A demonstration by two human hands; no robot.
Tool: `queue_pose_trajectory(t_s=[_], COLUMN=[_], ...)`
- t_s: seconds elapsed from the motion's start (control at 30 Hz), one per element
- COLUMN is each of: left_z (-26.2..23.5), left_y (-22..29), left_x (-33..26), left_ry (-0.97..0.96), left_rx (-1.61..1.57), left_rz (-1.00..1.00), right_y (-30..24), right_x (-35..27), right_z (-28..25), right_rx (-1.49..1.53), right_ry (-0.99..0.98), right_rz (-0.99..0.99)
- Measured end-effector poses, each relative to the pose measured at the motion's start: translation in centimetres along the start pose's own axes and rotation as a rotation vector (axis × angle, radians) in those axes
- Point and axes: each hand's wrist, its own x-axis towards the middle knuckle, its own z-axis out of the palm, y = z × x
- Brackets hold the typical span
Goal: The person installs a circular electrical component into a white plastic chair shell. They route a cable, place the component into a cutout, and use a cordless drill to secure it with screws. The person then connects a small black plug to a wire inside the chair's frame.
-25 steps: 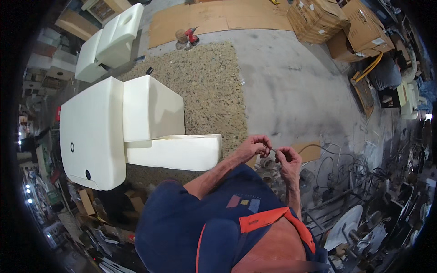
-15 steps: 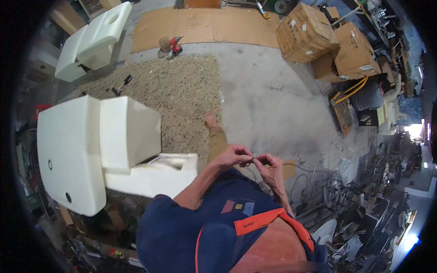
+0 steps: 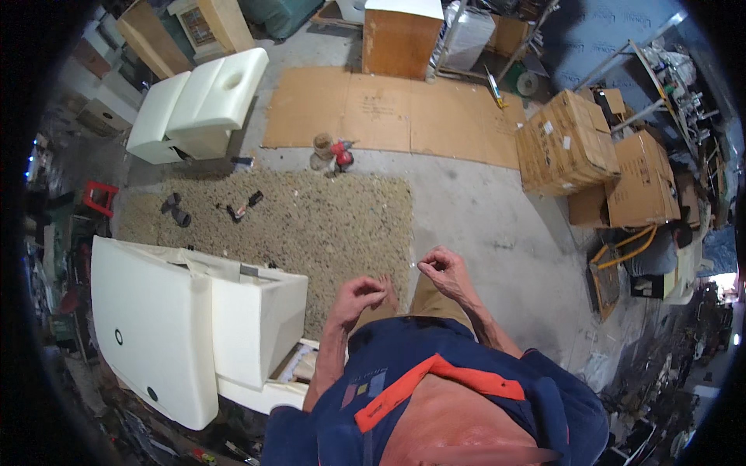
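Observation:
My left hand [image 3: 360,299] is held in front of my body with its fingers curled toward the thumb. Further to the right and slightly farther out, my right hand [image 3: 445,272] is closed in a pinch. A gap separates the two hands, and anything between the fingertips is too small to make out. Both are above my legs in brown trousers [image 3: 441,306] and a speckled mat [image 3: 342,210]. Closest to my left arm is a large cream-white padded piece [image 3: 155,326] with a boxy section [image 3: 256,330] on its right side.
A red power drill [image 3: 342,155] stands beyond the mat, near flattened cardboard [image 3: 381,113]. Black tools [image 3: 241,208] lie on the mat. Another white padded piece [image 3: 198,101] is at the far left. Cardboard boxes [image 3: 571,144] and a yellow-handled trolley [image 3: 606,287] are on the right.
My hands were together, fingertips meeting; now they are apart, the left lower and the right farther out. The view has shifted, showing more of the far side of the room.

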Motion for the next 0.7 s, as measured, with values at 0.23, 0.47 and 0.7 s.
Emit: queue_pose_trajectory(t_s=[0.23,0.47,0.7], left_z=[-4.4,-7.4,-6.9], left_y=[1.6,4.5,10.1], left_x=[4.0,14.3,25.1], left_ry=[0.454,0.732,0.947], left_rx=[-0.359,-0.325,-0.709], left_rz=[0.049,-0.056,-0.57], right_y=[3.7,18.4,41.2], right_x=[20.3,49.3,74.9], right_z=[4.7,15.4,27.6], right_rx=[-0.114,0.278,-0.037], right_ry=[-0.198,-0.332,-0.544], right_rz=[0.184,0.901,0.935])
